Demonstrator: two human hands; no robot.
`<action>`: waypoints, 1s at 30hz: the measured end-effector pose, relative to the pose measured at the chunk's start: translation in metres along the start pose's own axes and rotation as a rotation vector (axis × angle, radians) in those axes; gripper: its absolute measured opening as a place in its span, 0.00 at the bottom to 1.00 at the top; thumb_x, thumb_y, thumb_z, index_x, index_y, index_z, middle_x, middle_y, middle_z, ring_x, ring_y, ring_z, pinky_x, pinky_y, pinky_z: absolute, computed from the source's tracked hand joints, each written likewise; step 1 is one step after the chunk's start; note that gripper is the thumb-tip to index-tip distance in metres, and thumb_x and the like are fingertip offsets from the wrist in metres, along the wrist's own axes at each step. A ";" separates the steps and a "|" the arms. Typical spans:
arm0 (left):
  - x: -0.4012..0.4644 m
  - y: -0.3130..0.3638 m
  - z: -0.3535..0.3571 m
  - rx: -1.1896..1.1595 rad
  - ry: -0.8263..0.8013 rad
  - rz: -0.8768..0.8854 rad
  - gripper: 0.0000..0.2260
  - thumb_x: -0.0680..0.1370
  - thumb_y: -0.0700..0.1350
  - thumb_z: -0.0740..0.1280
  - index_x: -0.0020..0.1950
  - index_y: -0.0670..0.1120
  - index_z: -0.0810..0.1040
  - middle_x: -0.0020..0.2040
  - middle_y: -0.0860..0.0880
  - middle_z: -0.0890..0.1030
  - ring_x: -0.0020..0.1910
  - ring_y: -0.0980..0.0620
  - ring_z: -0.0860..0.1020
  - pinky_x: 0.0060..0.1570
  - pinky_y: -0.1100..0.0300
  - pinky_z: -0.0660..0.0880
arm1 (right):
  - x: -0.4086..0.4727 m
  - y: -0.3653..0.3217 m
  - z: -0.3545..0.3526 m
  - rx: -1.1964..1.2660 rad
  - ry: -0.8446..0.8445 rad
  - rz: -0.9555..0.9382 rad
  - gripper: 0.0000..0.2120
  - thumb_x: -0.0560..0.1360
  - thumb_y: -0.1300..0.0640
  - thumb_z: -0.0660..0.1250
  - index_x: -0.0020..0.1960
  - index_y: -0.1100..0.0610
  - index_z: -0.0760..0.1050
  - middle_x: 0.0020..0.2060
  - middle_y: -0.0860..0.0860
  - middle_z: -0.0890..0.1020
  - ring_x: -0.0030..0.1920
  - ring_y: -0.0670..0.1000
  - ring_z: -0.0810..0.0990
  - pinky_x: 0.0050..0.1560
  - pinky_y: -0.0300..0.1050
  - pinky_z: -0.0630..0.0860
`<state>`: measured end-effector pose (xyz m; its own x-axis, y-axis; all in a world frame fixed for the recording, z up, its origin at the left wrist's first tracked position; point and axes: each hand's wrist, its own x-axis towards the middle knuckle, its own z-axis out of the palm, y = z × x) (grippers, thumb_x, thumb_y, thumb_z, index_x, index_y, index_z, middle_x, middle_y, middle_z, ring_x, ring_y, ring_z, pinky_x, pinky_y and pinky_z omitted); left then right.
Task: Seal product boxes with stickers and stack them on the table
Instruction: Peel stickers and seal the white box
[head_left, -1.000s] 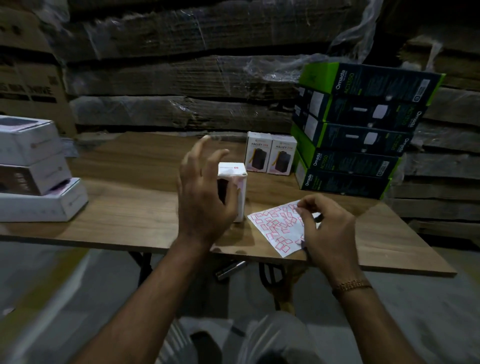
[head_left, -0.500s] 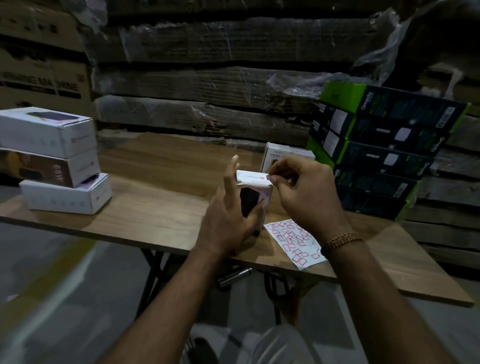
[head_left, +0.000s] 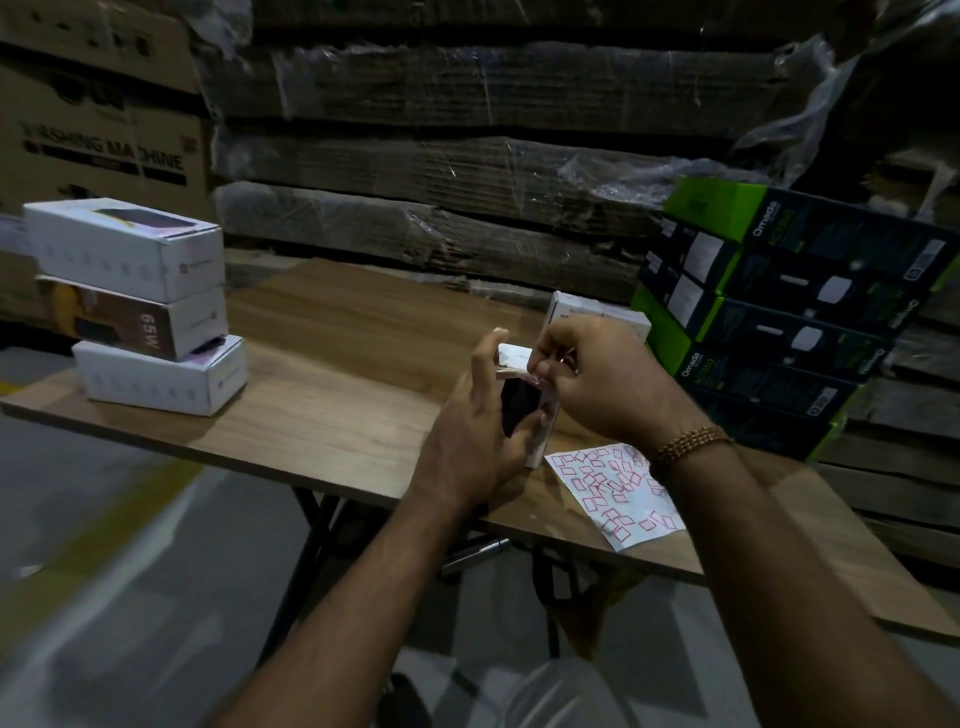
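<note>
Small white product box (head_left: 519, 400) stands upright near the table (head_left: 322, 415) front edge, about dead centre of view. Left hand (head_left: 475, 431) wraps it from the 9 o'clock side, thumb on the near face and fingers running up toward the lid. Reads as a brace, so the box doesn't tip or slide under pressure from the other side.

Right hand (head_left: 597, 379) comes in from 3 o'clock, fingers curled, tips pinched at the lid seam on the box's top right corner. Likely pressing a sticker over the flap edge. The sticker itself is hidden under the fingertips, so I can't confirm it.

Sticker sheet (head_left: 615, 493) lies flat at 5 o'clock of the box, just beside it, a short reach for the right hand.

Three white boxes stacked (head_left: 140, 306) at 9 o'clock, well apart: probably the done pile. More small white boxes (head_left: 597, 314) just behind the hands at 1 o'clock, mostly hidden, possibly waiting. Green-and-black cartons (head_left: 789, 317) stacked at 3 o'clock.

Judgement: mid-seal on this box, stacking not yet done.
</note>
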<state>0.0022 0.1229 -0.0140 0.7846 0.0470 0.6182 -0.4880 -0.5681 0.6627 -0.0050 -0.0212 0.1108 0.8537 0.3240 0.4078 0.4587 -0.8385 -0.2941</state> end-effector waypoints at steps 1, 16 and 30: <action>0.000 0.000 0.000 0.000 0.002 0.000 0.44 0.79 0.54 0.76 0.83 0.62 0.48 0.70 0.44 0.74 0.60 0.48 0.80 0.49 0.45 0.84 | 0.001 -0.001 0.000 -0.014 -0.007 0.001 0.04 0.81 0.58 0.71 0.51 0.50 0.82 0.49 0.46 0.82 0.52 0.46 0.80 0.52 0.46 0.81; 0.002 -0.003 0.001 -0.001 0.013 0.034 0.43 0.78 0.58 0.73 0.84 0.59 0.48 0.69 0.44 0.75 0.61 0.46 0.80 0.49 0.42 0.84 | 0.005 -0.012 0.000 -0.236 0.010 -0.063 0.05 0.80 0.59 0.72 0.54 0.50 0.83 0.54 0.49 0.85 0.58 0.50 0.82 0.57 0.53 0.83; 0.003 -0.007 0.004 -0.017 0.004 0.043 0.45 0.79 0.58 0.74 0.86 0.57 0.48 0.68 0.43 0.76 0.60 0.46 0.80 0.49 0.45 0.83 | 0.010 -0.010 0.000 -0.303 0.006 -0.100 0.07 0.79 0.60 0.74 0.54 0.50 0.84 0.49 0.46 0.85 0.52 0.47 0.82 0.55 0.49 0.83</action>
<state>0.0096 0.1232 -0.0181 0.7612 0.0257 0.6480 -0.5281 -0.5553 0.6425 -0.0015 -0.0095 0.1174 0.8064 0.4092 0.4269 0.4449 -0.8954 0.0179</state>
